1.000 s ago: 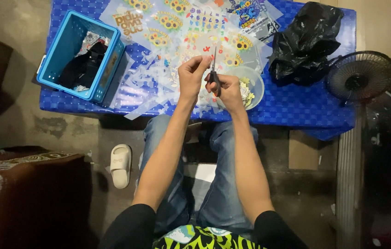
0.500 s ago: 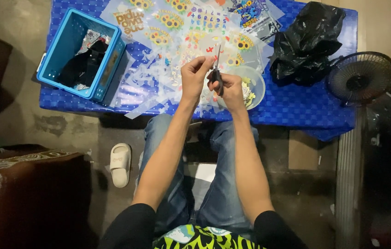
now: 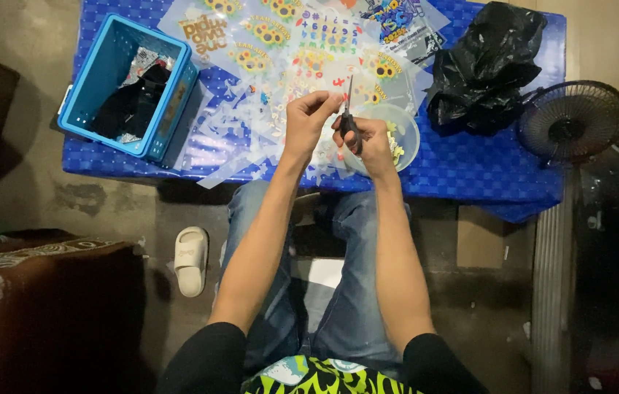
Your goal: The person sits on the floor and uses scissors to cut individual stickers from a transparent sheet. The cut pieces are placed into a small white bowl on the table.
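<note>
A blue table [image 3: 470, 171] carries a blue basket [image 3: 105, 80], clear sticker sheets [image 3: 280, 51], a bowl [image 3: 405, 131] and a black bag [image 3: 484, 66]

Bright light on the table [image 3: 470, 175], dim shadowy floor, slight edge distortion, soft focus

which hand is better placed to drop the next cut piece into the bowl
Probably the right. The right hand holds the scissors directly above the clear bowl, while the left hand pinches a small piece off to the bowl's left.
</note>
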